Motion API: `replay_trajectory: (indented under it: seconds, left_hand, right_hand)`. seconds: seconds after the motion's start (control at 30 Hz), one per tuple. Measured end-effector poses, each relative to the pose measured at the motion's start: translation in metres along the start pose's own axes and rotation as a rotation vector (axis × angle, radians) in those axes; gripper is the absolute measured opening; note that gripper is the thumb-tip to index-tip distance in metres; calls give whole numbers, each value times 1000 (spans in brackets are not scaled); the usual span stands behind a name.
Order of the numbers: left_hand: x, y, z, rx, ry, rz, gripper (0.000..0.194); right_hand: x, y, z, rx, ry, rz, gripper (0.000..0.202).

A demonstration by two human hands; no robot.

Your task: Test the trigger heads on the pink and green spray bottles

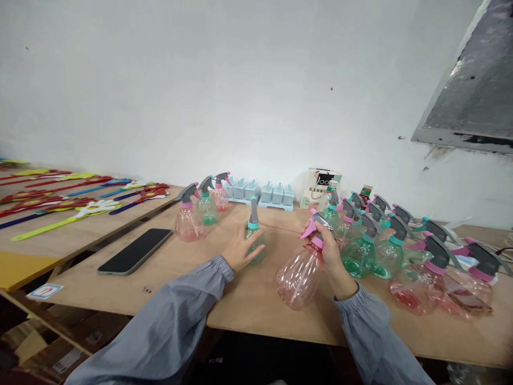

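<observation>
right hand (332, 255) grips clear pink ribbed plastic spray bottle (298, 275) by its neck, tilted, near table (248, 299) edge. left hand (240, 251), fingers loosely spread, touches small green bottle (254, 235) standing mid-table.

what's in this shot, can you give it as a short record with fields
left hand: left hand on a green spray bottle standing on the table
right hand: right hand grips a pink spray bottle by its neck, tilted
left group: three bottles
right group: many more bottles
also: phone, blue trays by the wall
</observation>
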State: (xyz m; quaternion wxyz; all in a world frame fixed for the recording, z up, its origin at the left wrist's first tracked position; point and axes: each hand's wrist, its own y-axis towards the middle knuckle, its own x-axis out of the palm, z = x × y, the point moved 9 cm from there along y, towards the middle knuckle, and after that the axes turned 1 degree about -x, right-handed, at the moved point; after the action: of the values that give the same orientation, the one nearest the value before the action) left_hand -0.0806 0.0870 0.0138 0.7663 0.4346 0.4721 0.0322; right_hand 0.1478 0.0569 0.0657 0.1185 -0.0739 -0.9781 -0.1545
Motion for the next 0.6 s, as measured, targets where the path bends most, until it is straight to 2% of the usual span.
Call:
replay_trajectory:
  seconds: [0.13, 0.23, 0.4, 0.5, 0.6]
  left_hand:
    - [0, 0, -1, -12, -16, -9, 48]
    - [-1, 0, 1, -1, -10, 1, 48]
    - [-2, 0, 2, 13, 16, 0, 48]
    - [-3, 0, 1, 11, 2, -1, 48]
    - [-3, 1, 2, 4, -24, 4, 47]
  right_hand:
    - [0, 0, 10, 89, 20, -8, 43]
    - [1, 1, 4, 29, 2, -20, 48]
    - [-15, -1, -11, -64, -23, 66, 48]
    - [-31, -6, -20, -94, -36, 94, 49]
    - [-70, -17, -36, -191, -150, 193, 47]
